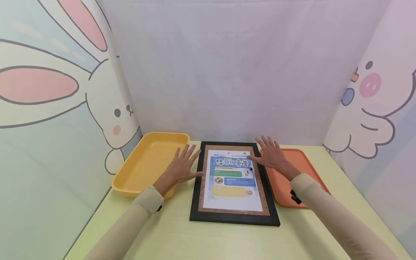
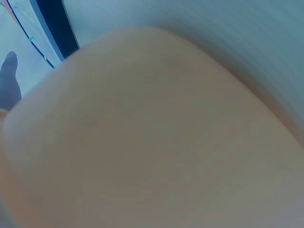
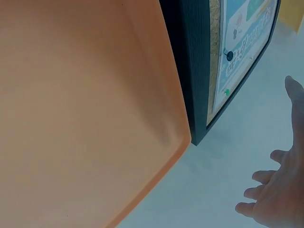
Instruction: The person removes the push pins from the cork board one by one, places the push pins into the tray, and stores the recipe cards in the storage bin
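Observation:
A black-framed cork board (image 1: 201,202) lies on the table, with a printed poster (image 1: 234,206) on its cork. A black push pin (image 3: 229,56) and a green push pin (image 3: 227,92) stick in the poster's upper part. My left hand (image 1: 182,168) is held with fingers spread and straight, between the yellow tray and the board's left edge, its thumb reaching toward the frame. Past the board's upper right, my right hand (image 1: 271,155) also has its fingers spread, overlapping the orange tray in the head view. Neither hand holds anything. A large blurred surface fills most of the left wrist view.
On the left stands a deep yellow tray (image 1: 133,159); to the right of the board lies a shallow orange tray (image 1: 305,162). A pale curtain (image 1: 227,72) rises behind the table (image 1: 221,242), and cartoon-printed panels (image 1: 65,162) flank both sides.

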Tool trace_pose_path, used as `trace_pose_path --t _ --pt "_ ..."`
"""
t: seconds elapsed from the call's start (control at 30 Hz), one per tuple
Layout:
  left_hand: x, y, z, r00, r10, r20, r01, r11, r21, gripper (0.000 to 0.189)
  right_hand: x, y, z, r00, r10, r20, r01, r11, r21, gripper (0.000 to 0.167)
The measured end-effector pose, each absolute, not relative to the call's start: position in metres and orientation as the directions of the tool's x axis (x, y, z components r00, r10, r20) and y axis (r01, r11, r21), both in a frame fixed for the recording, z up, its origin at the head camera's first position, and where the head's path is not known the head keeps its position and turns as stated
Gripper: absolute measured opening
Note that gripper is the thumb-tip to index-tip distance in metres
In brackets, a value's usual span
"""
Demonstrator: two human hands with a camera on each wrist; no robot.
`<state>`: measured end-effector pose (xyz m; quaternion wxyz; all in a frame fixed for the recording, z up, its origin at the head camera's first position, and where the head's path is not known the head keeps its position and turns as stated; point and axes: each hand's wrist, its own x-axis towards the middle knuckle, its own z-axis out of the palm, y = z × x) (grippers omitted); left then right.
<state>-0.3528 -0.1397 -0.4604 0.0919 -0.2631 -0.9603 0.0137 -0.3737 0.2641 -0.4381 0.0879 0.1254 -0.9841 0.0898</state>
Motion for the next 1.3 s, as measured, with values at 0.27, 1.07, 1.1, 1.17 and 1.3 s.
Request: trace_pose_path --t 0.27,1.07,1.1,1.17,1.3 --pt "-0.351 -0.130 -0.463 -0.852 0.508 0.128 0.501 0.861 -0.088 0.102 -0.375 0.254 -0.438 -0.951 -0.240 0.196 -0.274 0.947 -0.169 0.101" --pt "-0.349 -0.112 -0.477 -0.837 0.534 0.118 0.534 0.845 -0.041 0.107 -0.385 0.234 -0.449 -0.959 -0.253 0.126 -0.272 0.947 -0.173 0.102" --pt "-0.349 -0.111 -0.478 -0.834 0.539 0.121 0.538 0.842 -0.042 0.108 -0.385 0.233 -0.450 -0.958 -0.255 0.127 -0.275 0.947 -0.169 0.102" --pt "-0.349 -0.110 -0.480 -0.828 0.546 0.127 0.544 0.837 -0.053 0.108 -0.387 0.231 -0.452 -0.956 -0.262 0.134 -0.282 0.945 -0.164 0.101" --pt "-0.350 -0.109 -0.485 -0.830 0.542 0.132 0.540 0.840 -0.051 0.107 -0.391 0.228 -0.455 -0.952 -0.270 0.147 -0.292 0.943 -0.159 0.101"
